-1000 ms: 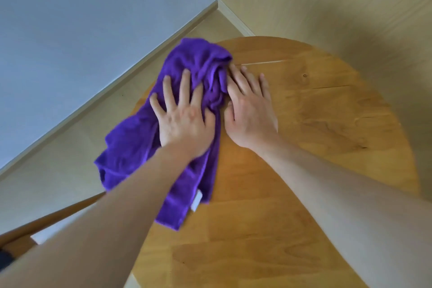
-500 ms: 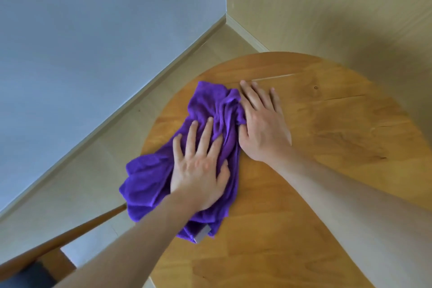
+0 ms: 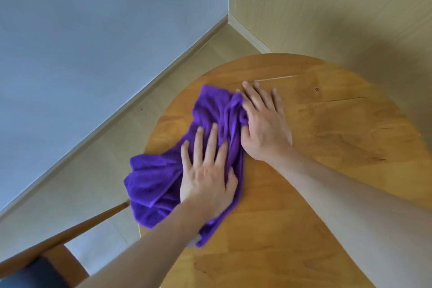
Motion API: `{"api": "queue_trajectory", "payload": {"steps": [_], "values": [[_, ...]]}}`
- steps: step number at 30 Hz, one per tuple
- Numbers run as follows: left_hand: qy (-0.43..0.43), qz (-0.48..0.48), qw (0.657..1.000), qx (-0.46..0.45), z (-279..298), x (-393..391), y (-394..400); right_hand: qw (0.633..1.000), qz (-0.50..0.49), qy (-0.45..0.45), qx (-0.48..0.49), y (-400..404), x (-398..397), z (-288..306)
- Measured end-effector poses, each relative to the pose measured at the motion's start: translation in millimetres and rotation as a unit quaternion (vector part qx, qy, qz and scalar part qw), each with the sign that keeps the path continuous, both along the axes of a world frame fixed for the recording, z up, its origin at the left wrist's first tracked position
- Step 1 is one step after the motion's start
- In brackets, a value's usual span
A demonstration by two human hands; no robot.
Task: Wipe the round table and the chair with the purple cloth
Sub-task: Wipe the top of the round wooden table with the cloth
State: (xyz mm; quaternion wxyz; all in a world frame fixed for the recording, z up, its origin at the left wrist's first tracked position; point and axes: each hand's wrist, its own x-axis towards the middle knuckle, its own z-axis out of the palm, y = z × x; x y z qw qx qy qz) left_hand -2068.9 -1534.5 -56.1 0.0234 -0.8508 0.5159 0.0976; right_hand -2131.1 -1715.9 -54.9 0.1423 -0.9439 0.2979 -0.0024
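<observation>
The purple cloth [image 3: 163,177] lies bunched on the left part of the round wooden table [image 3: 327,147], and its left end hangs over the table's rim. My left hand [image 3: 205,177] lies flat on the cloth with fingers spread, pressing it down. My right hand [image 3: 264,124] rests palm down beside it at the cloth's right edge. Its thumb is tucked into the folds and its fingers lie on bare wood. The chair [image 3: 70,234] shows at the lower left as a wooden rail and a dark blue seat.
The table stands in a room corner. A pale blue wall [image 3: 93,42] runs on the left and a beige wall [image 3: 327,7] behind and to the right. Light floor [image 3: 105,147] with a skirting board lies between wall and table.
Both hands have drawn the cloth back from the table's far left edge toward me. The cloth is more bunched, and less of it hangs over the rim.
</observation>
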Motion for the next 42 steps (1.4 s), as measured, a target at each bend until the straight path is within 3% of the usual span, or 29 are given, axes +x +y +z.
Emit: {"api": "queue_trajectory", "payload": {"steps": [4, 10, 12, 23, 25, 30, 33, 42], "values": [[-0.018, -0.067, 0.998, 0.004, 0, 21, -1, 1.000, -0.001, 0.014, 0.002, -1, 3, 2], [0.005, 0.111, 0.994, -0.013, 1, 62, -80, 1.000, -0.009, 0.000, -0.004, -1, 2, 0], [0.007, 0.122, 0.992, -0.020, 0, 56, -81, 1.000, -0.009, -0.006, -0.004, -1, 1, -1], [-0.036, -0.117, 0.992, 0.003, -2, 60, 51, 1.000, -0.005, 0.005, -0.005, -1, 0, -4], [-0.041, -0.091, 0.995, -0.004, -1, 73, 34, 1.000, -0.005, 0.005, -0.004, -1, 1, -4], [-0.002, 0.084, 0.996, -0.015, -2, 83, -42, 1.000, -0.012, 0.003, -0.010, 0, 2, -3], [0.004, 0.122, 0.992, -0.025, -3, 71, -55, 1.000, -0.013, -0.003, -0.017, 1, 2, -5], [-0.006, -0.036, 0.999, -0.026, -6, 5, 16, 1.000, -0.008, -0.003, -0.003, 2, 1, -2]]}}
